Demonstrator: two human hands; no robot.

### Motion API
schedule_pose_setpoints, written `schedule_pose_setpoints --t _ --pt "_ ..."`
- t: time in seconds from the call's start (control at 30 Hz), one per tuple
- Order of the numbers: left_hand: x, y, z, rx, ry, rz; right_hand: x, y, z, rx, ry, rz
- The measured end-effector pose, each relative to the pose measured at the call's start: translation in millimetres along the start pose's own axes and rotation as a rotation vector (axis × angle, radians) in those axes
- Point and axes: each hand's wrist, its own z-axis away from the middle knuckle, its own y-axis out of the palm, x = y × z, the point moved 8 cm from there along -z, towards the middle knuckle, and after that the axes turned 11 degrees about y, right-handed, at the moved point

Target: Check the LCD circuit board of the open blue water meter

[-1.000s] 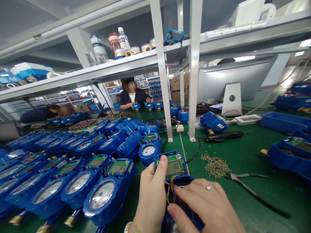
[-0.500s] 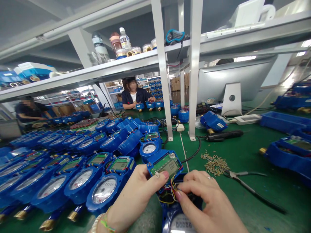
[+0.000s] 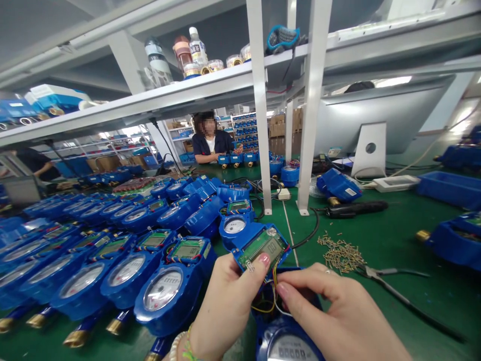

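Observation:
My left hand (image 3: 221,306) grips a blue display module with a green circuit board (image 3: 263,247), thumb pressed on its lower edge, tilting it up. Coloured wires (image 3: 271,301) run from the module down into a blue water meter body (image 3: 285,341) at the bottom of the view. My right hand (image 3: 334,316), wearing a ring, has its fingers curled and pinching at those wires just above the meter's dial. Both hands are close together over the green mat (image 3: 376,240).
Rows of blue water meters (image 3: 124,265) fill the left. A pile of small brass screws (image 3: 340,253), pliers (image 3: 383,281) and a black screwdriver (image 3: 353,208) lie to the right. White shelf posts (image 3: 263,125), a monitor (image 3: 376,120) and blue trays (image 3: 447,188) stand behind. Two people work across the bench.
My left hand has tilted the display module more to the left and lifted it slightly. My right hand moved from covering the meter body to pinching the wires. The camera shifted a little.

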Motion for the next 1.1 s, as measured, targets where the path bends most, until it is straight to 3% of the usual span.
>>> schedule_pose_setpoints --t 0.2,0.37,0.53,0.63,0.87,1.1 --pt "5 -2.0 0 -0.026 0.026 0.003 -4 4 -9 0.043 0.072 -0.144" --pt "3 -2.0 1 -0.016 0.073 0.004 -12 5 -8 -0.006 0.173 -0.172" --pt "3 3.1 2 0.013 0.052 0.078 -10 7 -7 0.035 0.213 -0.173" --pt "6 5.5 3 0.036 0.017 0.128 -10 7 -8 0.076 0.222 -0.14" --pt "15 4.7 4 0.094 -0.032 0.181 -11 6 -9 0.04 0.204 -0.125" --pt "14 2.2 2 0.067 -0.036 0.183 -5 5 -5 0.019 0.135 -0.106"
